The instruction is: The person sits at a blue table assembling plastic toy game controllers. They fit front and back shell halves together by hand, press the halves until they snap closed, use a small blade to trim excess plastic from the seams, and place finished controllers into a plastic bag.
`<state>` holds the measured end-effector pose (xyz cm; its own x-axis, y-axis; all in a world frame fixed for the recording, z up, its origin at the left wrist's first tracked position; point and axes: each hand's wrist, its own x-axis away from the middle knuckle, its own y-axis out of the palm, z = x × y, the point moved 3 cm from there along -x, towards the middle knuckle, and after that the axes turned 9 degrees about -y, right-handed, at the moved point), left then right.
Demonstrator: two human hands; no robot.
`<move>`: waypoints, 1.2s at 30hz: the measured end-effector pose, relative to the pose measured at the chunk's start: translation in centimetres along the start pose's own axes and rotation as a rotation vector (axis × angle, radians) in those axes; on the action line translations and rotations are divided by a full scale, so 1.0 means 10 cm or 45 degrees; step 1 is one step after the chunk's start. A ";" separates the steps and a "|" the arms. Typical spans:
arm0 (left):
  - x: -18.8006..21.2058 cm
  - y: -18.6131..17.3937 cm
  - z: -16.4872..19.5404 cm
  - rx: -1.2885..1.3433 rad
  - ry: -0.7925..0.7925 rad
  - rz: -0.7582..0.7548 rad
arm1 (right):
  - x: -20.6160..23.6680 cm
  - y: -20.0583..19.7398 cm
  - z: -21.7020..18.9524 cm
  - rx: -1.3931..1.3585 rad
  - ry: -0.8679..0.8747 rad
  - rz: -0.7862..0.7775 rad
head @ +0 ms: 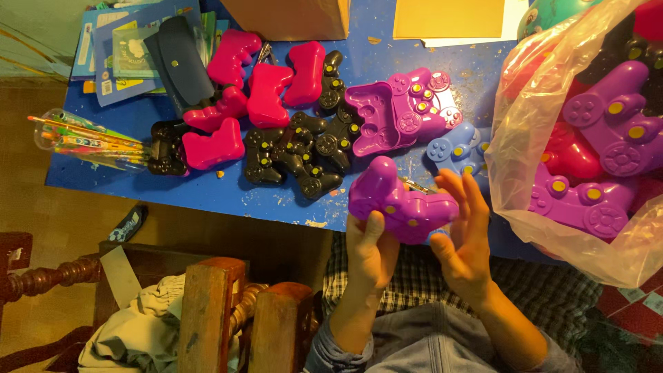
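You hold the purple controller shell just off the near edge of the blue bench, right of the black shells. Your left hand has its grip clenched on the shell's lower edge, thumb on top; your right hand is released, its flat fingers touching the right end. Judging by that, steady it with the left and press squarely.

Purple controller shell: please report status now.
Left hand grips purple controller shell. Right hand open, fingers touching its right end. Plastic bag close beside.
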<state>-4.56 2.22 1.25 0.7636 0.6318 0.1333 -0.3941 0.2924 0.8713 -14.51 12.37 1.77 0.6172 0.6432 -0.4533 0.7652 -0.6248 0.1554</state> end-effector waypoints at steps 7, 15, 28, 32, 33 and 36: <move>-0.05 -0.08 -0.03 0.036 -0.141 -0.141 | -0.01 -0.06 -0.04 -0.149 0.223 -0.049; -0.11 -0.30 0.37 -0.612 0.284 -0.158 | -0.19 -0.17 -0.22 0.076 -0.013 -0.277; 0.01 -0.22 0.46 -0.934 0.402 -0.203 | -0.30 -0.17 -0.35 0.259 -0.172 -0.358; 0.00 -0.24 0.42 -0.866 0.370 -0.195 | -0.27 -0.20 -0.33 0.316 -0.187 -0.325; 0.00 -0.24 0.41 -0.844 0.360 -0.197 | -0.26 -0.21 -0.33 0.340 -0.198 -0.323; 0.00 -0.26 0.39 -0.830 0.324 -0.191 | -0.23 -0.24 -0.31 0.428 -0.210 -0.327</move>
<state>-1.54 -1.35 0.85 0.7220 0.6756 -0.1492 -0.5802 0.7087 0.4013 -17.23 13.76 5.20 0.3571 0.7339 -0.5778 0.7707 -0.5810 -0.2617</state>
